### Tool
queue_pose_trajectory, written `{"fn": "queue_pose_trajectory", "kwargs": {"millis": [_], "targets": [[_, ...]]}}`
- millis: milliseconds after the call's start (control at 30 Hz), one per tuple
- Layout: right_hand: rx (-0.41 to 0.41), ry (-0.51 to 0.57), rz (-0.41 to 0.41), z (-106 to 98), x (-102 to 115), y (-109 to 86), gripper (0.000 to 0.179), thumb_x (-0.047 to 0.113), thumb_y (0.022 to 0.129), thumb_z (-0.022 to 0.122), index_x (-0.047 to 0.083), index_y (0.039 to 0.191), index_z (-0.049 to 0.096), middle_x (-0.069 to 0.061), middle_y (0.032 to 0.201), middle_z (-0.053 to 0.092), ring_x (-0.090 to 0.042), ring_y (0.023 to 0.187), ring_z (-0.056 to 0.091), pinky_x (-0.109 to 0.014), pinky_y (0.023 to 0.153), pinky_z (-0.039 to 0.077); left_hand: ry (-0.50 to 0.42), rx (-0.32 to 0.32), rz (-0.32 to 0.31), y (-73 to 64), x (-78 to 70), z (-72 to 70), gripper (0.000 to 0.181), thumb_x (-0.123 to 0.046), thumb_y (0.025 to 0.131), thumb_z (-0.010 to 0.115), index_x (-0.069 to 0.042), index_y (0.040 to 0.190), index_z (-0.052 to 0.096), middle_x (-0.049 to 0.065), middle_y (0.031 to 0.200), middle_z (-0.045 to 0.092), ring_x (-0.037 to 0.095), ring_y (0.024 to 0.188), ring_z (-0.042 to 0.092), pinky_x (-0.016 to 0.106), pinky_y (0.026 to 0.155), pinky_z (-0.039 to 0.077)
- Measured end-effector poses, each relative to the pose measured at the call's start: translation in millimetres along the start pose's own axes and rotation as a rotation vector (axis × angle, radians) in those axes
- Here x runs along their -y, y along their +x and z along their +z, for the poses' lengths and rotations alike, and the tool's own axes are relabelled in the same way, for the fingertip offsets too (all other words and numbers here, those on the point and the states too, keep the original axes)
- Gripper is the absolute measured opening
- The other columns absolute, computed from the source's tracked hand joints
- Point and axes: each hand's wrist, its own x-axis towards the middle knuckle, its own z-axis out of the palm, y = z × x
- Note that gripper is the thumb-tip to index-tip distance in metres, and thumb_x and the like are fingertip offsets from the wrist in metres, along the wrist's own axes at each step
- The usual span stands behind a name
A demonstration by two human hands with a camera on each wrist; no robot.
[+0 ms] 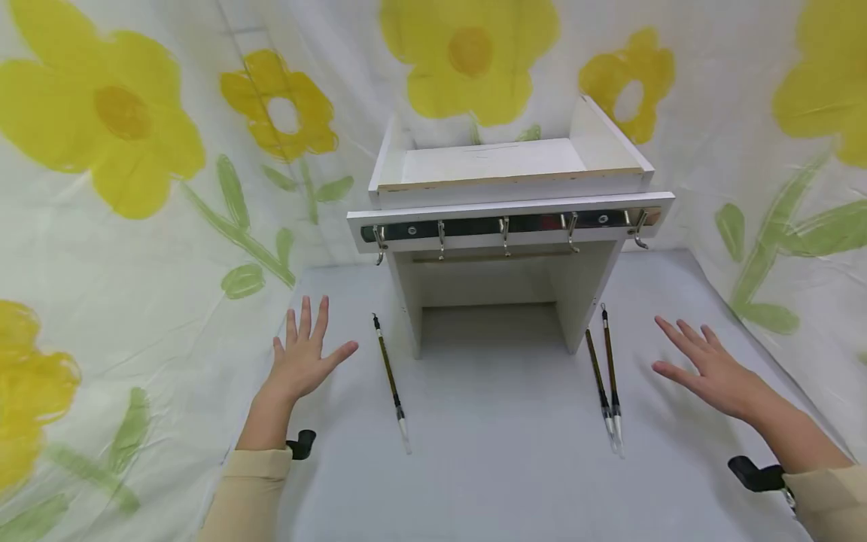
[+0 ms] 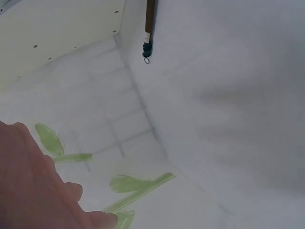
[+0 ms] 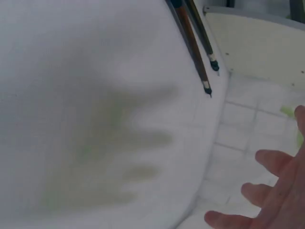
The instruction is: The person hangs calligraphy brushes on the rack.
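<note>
My left hand [image 1: 302, 366] hovers over the left side of the table with fingers spread, holding nothing. Nearest to it lies a writing brush [image 1: 387, 369] with a dark handle and a clear cap over its tip. On the right, my right hand [image 1: 719, 378] is held out with straight fingers, also holding nothing. Two more brushes [image 1: 612, 361] lie side by side between that hand and a white shelf [image 1: 596, 301]. Loop ends of brushes show in both wrist views, a brush [image 2: 149, 21] in the left and a brush [image 3: 195, 47] in the right.
The white shelf stands at the back middle, with an open top tray [image 1: 494, 159] and a front rail [image 1: 474, 224] bearing several metal hooks. Its lower compartment is open toward me. White cloth with yellow flowers [image 1: 122, 113] hangs behind and at both sides of the table [image 1: 501, 467].
</note>
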Motion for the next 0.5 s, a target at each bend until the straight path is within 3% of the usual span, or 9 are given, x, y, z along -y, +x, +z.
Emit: {"fn": "queue_pose_trajectory", "kwargs": {"millis": [200,333,500], "targets": [[-0.027,0.084,0.005,4.8,-1.8,-0.8,0.079,0.047,0.104,0.051,0.029,0.164,0.002,-0.030,0.165,0.008,-0.062,0.145,0.011,-0.087,0.097,0.019,-0.060,-0.005,0.028,9.7,-12.6,14.2,0.096,-0.070,0.097,0.044,-0.031,0.160,-0.017,0.008,0.166,-0.026,0.046,0.152,-0.018,0.083,0.110,0.002],[-0.042,0.156,-0.015,9.8,-1.5,0.1,0.080,0.043,0.104,0.052,0.030,0.164,0.000,-0.025,0.167,0.007,-0.060,0.146,0.015,-0.083,0.102,0.020,-0.101,0.014,0.029,10.4,-16.4,24.8,0.095,-0.068,0.098,0.045,-0.031,0.160,-0.016,0.008,0.167,-0.024,0.046,0.153,-0.017,0.081,0.112,0.002],[-0.068,0.175,-0.015,16.7,0.0,0.2,0.080,0.041,0.105,0.051,0.032,0.163,-0.003,-0.025,0.167,0.009,-0.062,0.142,0.023,-0.083,0.100,0.024,-0.156,-0.026,0.063,16.8,-24.2,24.7,0.090,-0.064,0.100,0.045,-0.033,0.161,-0.015,0.005,0.168,-0.021,0.044,0.153,-0.017,0.080,0.113,0.000]]}}
